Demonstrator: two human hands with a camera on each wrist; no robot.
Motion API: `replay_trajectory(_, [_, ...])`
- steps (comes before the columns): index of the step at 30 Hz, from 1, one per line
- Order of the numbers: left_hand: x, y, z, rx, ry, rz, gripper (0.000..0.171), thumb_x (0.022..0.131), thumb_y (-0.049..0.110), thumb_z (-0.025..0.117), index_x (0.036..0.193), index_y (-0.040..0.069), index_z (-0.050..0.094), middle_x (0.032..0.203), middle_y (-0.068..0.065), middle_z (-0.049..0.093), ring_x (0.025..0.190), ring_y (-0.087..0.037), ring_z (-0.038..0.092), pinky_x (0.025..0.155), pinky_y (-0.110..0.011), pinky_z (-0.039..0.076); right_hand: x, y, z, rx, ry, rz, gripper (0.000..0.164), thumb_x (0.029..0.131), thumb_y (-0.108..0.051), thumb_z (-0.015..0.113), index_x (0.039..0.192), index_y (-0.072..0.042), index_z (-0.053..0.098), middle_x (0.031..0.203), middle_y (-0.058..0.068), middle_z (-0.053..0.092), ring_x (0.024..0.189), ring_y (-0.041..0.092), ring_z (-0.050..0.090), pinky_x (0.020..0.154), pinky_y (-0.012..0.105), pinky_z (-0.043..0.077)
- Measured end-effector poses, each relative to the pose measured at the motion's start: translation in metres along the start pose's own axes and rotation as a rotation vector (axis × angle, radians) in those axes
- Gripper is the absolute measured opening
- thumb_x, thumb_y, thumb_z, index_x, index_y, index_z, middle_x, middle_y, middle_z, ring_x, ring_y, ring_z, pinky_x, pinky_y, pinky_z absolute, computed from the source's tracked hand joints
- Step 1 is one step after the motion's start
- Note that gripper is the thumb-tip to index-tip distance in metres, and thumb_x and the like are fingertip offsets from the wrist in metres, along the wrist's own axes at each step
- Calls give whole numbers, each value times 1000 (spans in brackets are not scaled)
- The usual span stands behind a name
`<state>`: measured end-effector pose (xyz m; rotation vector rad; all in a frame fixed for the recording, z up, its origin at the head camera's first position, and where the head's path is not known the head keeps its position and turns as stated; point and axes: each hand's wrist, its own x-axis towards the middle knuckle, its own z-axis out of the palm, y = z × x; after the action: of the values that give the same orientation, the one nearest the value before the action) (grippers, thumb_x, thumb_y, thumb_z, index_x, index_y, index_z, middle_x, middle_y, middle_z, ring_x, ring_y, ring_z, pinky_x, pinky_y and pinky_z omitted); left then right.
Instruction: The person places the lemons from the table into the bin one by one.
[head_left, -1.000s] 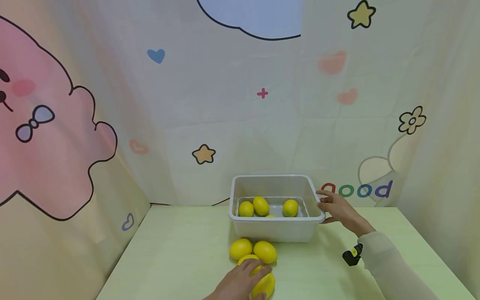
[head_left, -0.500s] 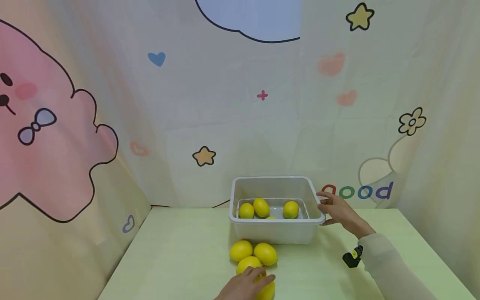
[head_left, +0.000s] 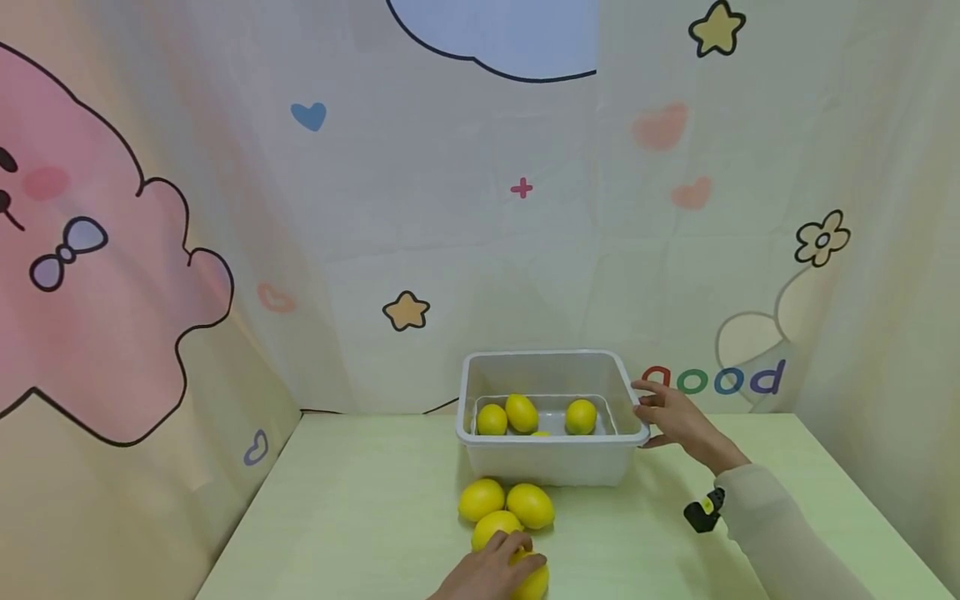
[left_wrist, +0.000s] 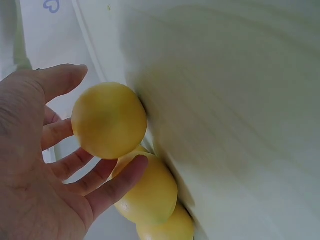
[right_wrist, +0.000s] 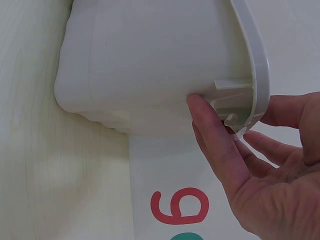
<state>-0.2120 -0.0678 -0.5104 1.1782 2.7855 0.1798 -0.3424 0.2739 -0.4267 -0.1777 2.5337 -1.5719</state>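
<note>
In the head view, my left hand [head_left: 491,571] is at the nearest lemon [head_left: 534,579] by the table's front. In the left wrist view its fingers [left_wrist: 120,185] spread around that lemon, with the thumb apart from it. Just beyond lie a second lemon [head_left: 497,531] and two more side by side, a left lemon [head_left: 482,501] and a right lemon [head_left: 531,506]. My right hand [head_left: 682,423] holds the right rim of a white plastic bin [head_left: 551,462], thumb over the edge and fingers beneath it. Several lemons lie inside the bin, one mostly hidden behind its front wall.
The bin stands upright at the back of the pale table [head_left: 360,508], close to a printed cloth backdrop [head_left: 375,208]. A black object with a yellow-green mark [head_left: 703,511] is by the right wrist.
My left hand has shifted slightly down and right, uncovering more of the second lemon. My right hand, the bin and the lemons look unmoved.
</note>
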Motion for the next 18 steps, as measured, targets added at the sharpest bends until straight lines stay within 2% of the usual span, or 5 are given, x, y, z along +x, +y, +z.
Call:
replay_trajectory(4, [2,-1,0,-15,-20,15,51,90,60,57,134,35,53,140,6,48,116,-12,51,76,-25,53,0,-1,0,6,0,7,59,101,-14,50,153,-3,26,145,34,39,122,50,52,76,44,62])
replay_trajectory(8, [3,-1,1,-24,-26,35,50,91,59,56,134,34,52,141,5,49,117,-13,53,77,-27,55,0,-2,-2,11,3,7,59,101,-14,50,153,-4,26,144,34,39,123,51,51,76,44,62])
replay_trajectory(12, [4,-1,3,-28,-35,36,48,91,58,58,132,34,53,136,7,52,112,-12,54,75,-27,54,-1,-3,-2,9,-4,2,59,101,-15,50,153,-3,25,144,35,39,122,51,52,76,45,61])
replay_trajectory(18, [4,0,6,-58,-94,11,45,91,55,59,131,35,54,126,10,57,102,-6,56,74,-26,53,-2,-3,-1,24,-11,4,59,101,-15,50,153,-3,25,144,35,39,121,50,53,76,45,61])
